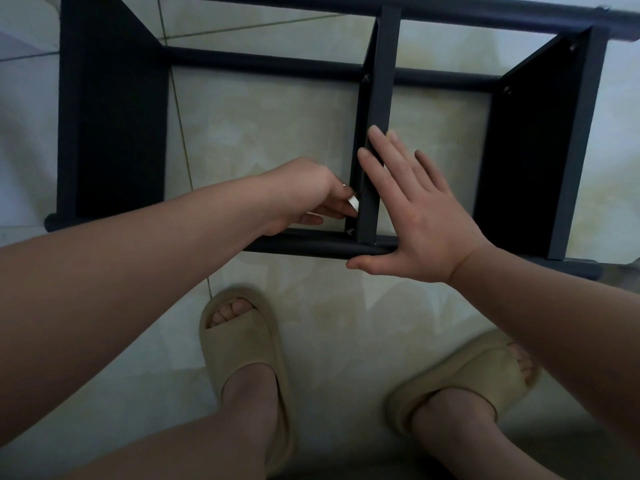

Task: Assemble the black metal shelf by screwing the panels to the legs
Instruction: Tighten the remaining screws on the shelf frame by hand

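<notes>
Head view showed the black metal shelf (pixel 114 116) lying on its side on the tiled floor (pixel 259 126), just beyond both hands. The right hand (pixel 422 216) was flat, fingers straight, pressed against the middle panel (pixel 379 98), with the thumb alongside the near leg (pixel 311 249). The left hand (pixel 304 192) pinched a small white item (pixel 353 201), kind undetermined, with a screw (pixel 350 231) just below its fingertips. The frame was judged rigid and fairly light, with thin panel edges; grip it by the round legs. No brand or writing was legible.
</notes>
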